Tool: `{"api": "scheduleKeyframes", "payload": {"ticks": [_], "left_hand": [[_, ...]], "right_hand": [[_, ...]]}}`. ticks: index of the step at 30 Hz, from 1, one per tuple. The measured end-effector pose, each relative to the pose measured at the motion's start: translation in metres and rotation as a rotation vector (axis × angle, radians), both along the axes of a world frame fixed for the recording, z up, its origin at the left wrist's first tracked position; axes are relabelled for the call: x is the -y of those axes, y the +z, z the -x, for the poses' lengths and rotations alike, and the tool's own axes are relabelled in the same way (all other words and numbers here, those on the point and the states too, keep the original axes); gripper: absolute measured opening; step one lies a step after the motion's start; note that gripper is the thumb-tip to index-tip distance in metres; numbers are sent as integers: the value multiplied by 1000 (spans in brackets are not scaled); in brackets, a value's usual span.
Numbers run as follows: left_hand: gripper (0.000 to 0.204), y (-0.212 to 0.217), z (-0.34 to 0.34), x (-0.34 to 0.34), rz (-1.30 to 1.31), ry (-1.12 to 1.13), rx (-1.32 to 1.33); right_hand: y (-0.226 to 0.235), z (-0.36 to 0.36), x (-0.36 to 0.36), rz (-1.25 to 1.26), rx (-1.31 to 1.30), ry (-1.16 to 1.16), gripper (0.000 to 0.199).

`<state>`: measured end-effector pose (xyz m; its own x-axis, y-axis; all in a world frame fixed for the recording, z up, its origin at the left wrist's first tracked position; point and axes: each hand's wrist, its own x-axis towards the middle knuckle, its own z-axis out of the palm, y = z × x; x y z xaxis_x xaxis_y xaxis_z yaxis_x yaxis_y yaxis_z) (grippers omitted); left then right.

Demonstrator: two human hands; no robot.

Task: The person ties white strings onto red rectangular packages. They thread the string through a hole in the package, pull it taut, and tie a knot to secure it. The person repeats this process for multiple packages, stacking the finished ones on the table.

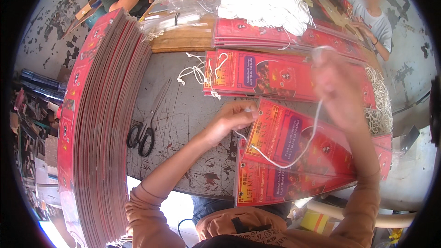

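Note:
My left hand [235, 118] pinches the upper left corner of a red printed sign card [301, 142], beside a metal eyelet. The card lies tilted over a pile of like red cards [250, 186] at the table's near edge. A white cord [287, 166] runs through the card's lower left eyelet, with a short length showing behind the card. From the eyelet it sags in a loop, then climbs to my right hand [337, 87]. That hand is raised over the card's right part with closed fingers around the cord, somewhat blurred by motion.
Black-handled scissors [146, 131] lie on the scratched grey table [183, 87]. A tall stack of cards [103, 124] lines the left. Beyond my hands sit corded cards [239, 73] and a white cord bundle [266, 11]. More cords [379, 96] hang right. Two people are across the table.

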<state>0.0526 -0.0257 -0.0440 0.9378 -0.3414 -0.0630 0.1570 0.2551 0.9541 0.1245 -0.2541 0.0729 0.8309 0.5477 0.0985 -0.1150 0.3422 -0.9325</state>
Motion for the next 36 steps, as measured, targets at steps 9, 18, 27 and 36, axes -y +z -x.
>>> {"api": "scheduleKeyframes", "payload": {"ticks": [9, 18, 27, 36], "left_hand": [[18, 8, 1, 3, 7, 63, -99], [22, 12, -1, 1, -9, 14, -179], [16, 9, -1, 0, -36, -27, -156], [13, 9, -2, 0, -33, -28, -151]], "right_hand": [[-69, 9, -27, 597, 1017, -99, 19], [-74, 8, -25, 664, 1432, -271, 19], [-72, 11, -22, 701, 1511, -302, 21], [-72, 11, -24, 651, 1489, -219, 22]]}}
